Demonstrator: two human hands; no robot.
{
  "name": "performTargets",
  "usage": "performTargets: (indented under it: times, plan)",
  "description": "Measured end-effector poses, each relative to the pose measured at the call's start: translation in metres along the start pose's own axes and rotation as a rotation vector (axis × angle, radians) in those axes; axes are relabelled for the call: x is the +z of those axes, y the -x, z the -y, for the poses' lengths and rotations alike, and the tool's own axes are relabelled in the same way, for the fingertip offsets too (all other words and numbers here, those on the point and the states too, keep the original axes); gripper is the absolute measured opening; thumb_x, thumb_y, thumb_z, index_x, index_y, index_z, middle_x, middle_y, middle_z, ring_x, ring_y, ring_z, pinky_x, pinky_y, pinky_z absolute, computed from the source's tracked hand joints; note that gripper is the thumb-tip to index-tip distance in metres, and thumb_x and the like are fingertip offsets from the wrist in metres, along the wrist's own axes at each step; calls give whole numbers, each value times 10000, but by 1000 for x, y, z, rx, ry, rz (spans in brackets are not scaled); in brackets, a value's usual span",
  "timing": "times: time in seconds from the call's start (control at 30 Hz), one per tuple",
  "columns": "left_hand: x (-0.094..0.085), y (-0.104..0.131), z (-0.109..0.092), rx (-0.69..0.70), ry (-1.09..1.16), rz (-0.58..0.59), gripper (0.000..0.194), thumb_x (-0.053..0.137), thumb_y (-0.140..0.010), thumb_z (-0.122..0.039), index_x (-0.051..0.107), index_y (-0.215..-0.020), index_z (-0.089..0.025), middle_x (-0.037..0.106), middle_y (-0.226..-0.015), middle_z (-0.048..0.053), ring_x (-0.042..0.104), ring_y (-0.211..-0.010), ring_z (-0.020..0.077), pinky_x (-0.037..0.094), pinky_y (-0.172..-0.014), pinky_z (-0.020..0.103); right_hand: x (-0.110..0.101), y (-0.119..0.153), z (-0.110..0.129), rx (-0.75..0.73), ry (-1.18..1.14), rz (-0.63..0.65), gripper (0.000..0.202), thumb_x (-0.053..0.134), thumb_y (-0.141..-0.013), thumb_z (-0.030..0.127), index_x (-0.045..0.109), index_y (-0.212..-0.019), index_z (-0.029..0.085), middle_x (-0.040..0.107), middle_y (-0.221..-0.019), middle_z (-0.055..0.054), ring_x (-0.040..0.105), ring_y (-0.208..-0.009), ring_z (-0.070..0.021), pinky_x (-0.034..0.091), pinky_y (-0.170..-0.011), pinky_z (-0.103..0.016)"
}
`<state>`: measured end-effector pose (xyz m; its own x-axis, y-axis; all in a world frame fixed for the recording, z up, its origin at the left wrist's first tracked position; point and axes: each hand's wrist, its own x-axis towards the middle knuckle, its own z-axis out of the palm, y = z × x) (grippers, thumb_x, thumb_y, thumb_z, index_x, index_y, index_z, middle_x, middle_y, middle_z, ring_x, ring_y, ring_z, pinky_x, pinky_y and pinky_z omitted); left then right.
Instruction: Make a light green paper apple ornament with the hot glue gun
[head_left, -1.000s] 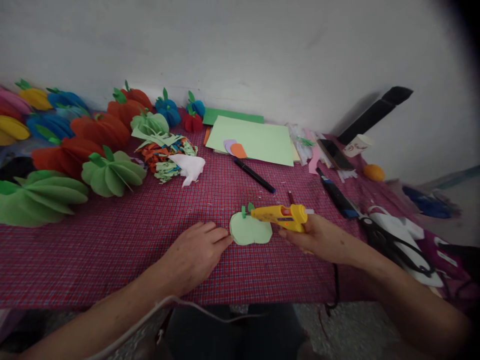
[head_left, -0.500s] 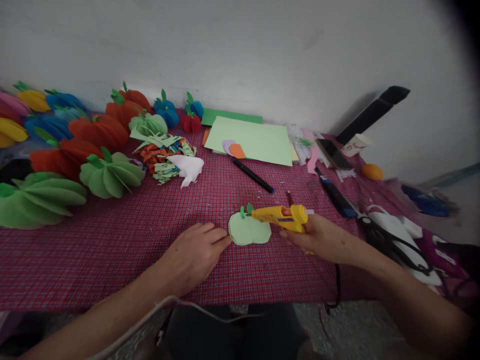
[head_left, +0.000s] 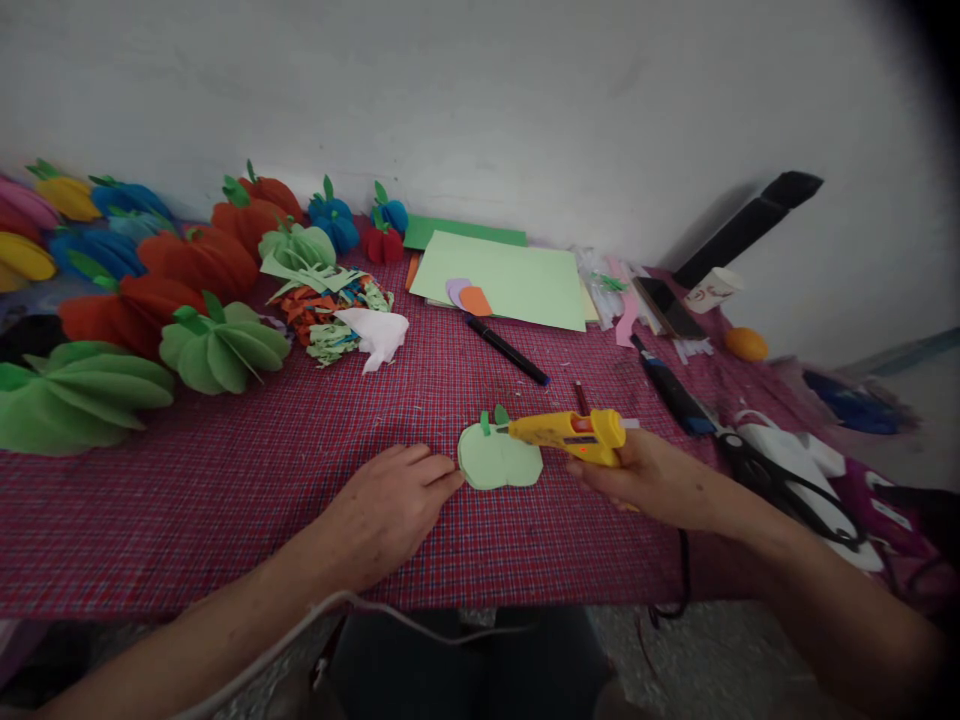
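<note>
A flat stack of light green pumpkin-shaped paper [head_left: 495, 462] lies on the checked tablecloth in front of me. At its top stand a small dark green paper stem [head_left: 485, 423] and a green paper leaf [head_left: 501, 413]. My left hand [head_left: 397, 505] rests on the cloth, its thumb and forefinger closed at the left edge of the stack. In my right hand [head_left: 652, 475] is a yellow hot glue gun [head_left: 570, 433], with a glue stick jutting from its back. The gun's nozzle is over the upper edge of the paper, close to the stem.
Folded paper pumpkins [head_left: 223, 348] crowd the left side, beside colored paper scraps [head_left: 330, 315]. Green sheets [head_left: 510, 280] lie at the back, with a black marker [head_left: 508, 350] before them. To the right are a cutter [head_left: 675, 395], scissors [head_left: 787, 490], a phone [head_left: 671, 307] and a paper cup [head_left: 712, 288].
The glue gun and my right hand have shifted slightly to the right, the nozzle moving along the paper's top edge away from the stem. My left hand stays in place.
</note>
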<state>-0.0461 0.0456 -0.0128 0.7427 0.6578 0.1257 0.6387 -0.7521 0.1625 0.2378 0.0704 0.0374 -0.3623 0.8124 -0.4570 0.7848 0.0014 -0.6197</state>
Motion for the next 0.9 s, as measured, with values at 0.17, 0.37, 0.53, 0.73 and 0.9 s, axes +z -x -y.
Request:
performTargets:
  times: [0.17,0.37,0.53,0.73,0.9]
  plan:
    - [-1,0,-1,4,-2,-13,278,417,-866,-174,567,-1100,-185,643,-1031,56,547,-895,202,468,-786,378,0,1,6,-20,-44,5,305,455,-846,456,477,-699,189,384,-515,62,338,-431,-69,286,-394,-204]
    - [-1,0,0,6,8,-3,286,415,-867,-167,566,-1110,-179,641,-1034,56,547,-897,202,471,-785,388,1,-3,5,52,23,2,310,459,-839,460,536,-749,173,415,-521,47,362,-433,-82,288,-397,-220]
    - [-1,-1,0,4,8,-4,281,415,-865,-163,570,-1098,-179,641,-1032,50,546,-891,208,477,-781,394,4,-6,8,7,15,-25,285,483,-833,438,540,-757,169,402,-518,52,348,-437,-73,270,-390,-204]
    - [0,-2,0,-2,3,-4,277,424,-855,-159,572,-1087,-180,643,-1027,47,549,-878,207,479,-776,395,9,-12,12,-44,41,-71,268,530,-810,429,595,-804,168,428,-499,45,365,-424,-80,270,-387,-208]
    - [-1,-2,0,9,7,0,276,425,-853,-161,573,-1086,-174,644,-1008,51,550,-871,206,481,-768,391,13,-13,16,-61,30,-51,239,544,-803,402,606,-806,171,452,-494,38,382,-417,-83,274,-390,-211]
